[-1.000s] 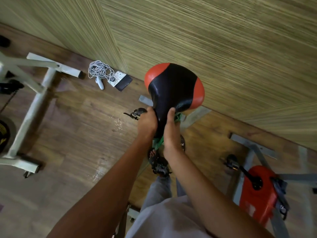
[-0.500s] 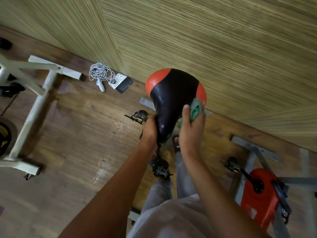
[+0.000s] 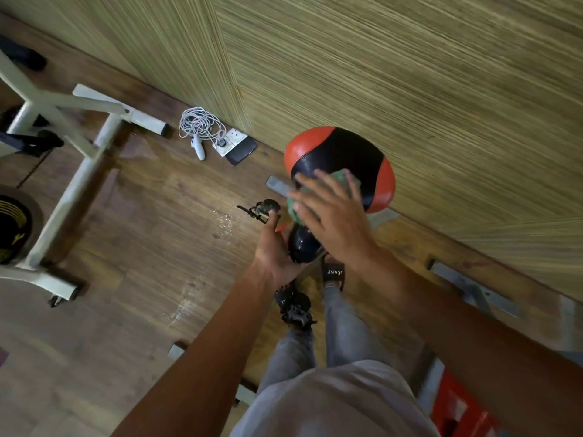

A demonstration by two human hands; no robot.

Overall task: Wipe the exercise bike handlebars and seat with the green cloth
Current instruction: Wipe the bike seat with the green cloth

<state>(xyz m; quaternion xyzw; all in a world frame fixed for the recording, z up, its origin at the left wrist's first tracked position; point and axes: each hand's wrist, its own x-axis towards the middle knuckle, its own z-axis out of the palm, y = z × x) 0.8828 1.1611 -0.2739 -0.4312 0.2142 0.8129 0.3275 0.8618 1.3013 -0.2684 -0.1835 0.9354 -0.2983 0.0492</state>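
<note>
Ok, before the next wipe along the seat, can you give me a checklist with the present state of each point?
1. Green cloth lies on the seat: ok.
2. Right hand presses the cloth with flat fingers: ok.
3. Left hand steadies the seat nose: ok.
4. Red rear parts of the seat wiped: cannot tell.
5. Handlebars wiped: cannot tell, not in view.

I see a brown wood-plank floor [image 3: 135, 247] filling the left and centre of the frame, with a wet sheen near the middle. On it at upper left stands a white metal frame [image 3: 79, 171] on its feet. At top centre, against the wall, lie a coiled white cable [image 3: 197, 123], a white socket block [image 3: 230, 140] and a dark flat device [image 3: 241, 151]. Grey base bars [image 3: 470, 285] rest at right.
</note>
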